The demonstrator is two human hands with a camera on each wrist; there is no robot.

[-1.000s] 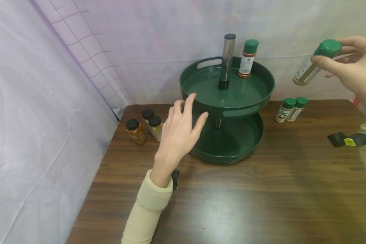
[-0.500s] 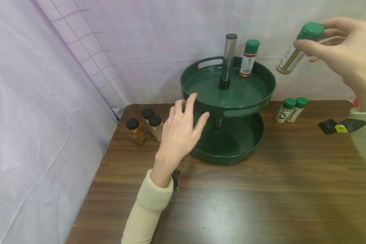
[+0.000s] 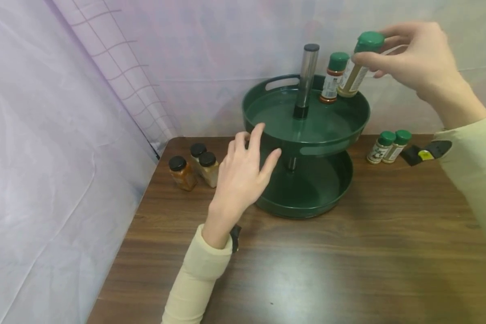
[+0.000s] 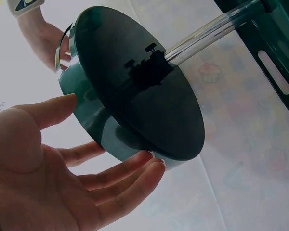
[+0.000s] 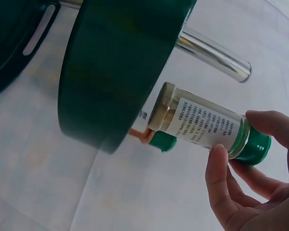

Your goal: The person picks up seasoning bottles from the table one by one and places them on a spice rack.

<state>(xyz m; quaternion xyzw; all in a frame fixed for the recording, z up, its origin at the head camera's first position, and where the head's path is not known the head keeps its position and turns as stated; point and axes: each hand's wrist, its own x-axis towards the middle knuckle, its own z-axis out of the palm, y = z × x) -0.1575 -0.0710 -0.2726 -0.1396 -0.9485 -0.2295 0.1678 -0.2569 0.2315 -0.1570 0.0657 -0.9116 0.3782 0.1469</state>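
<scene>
My right hand (image 3: 419,60) pinches a spice jar (image 3: 354,78) near its green cap. Tilted, the jar hangs over the right back part of the upper tray (image 3: 275,112) of a dark green two-tier turntable, beside a red-brown spice jar (image 3: 330,84) that stands on that tray. The right wrist view shows the white printed label on the held spice jar (image 5: 204,122), its base close to the tray wall. My left hand (image 3: 240,173) has its fingers spread at the front left of the upper tray. In the left wrist view, its fingertips (image 4: 151,163) are right at the tray's outer wall.
Two green-capped spice jars (image 3: 382,146) stand on the wooden table (image 3: 328,261) to the right. Three black-capped jars (image 3: 182,173) are at the left. A metal post (image 3: 307,81) rises through the upper tray; the lower tray (image 3: 308,207) sits beneath. White cloth (image 3: 210,67) hangs behind.
My right hand has carried the spice jar leftward from beyond the turntable's right side to over the upper tray. The left hand has stayed at the tray.
</scene>
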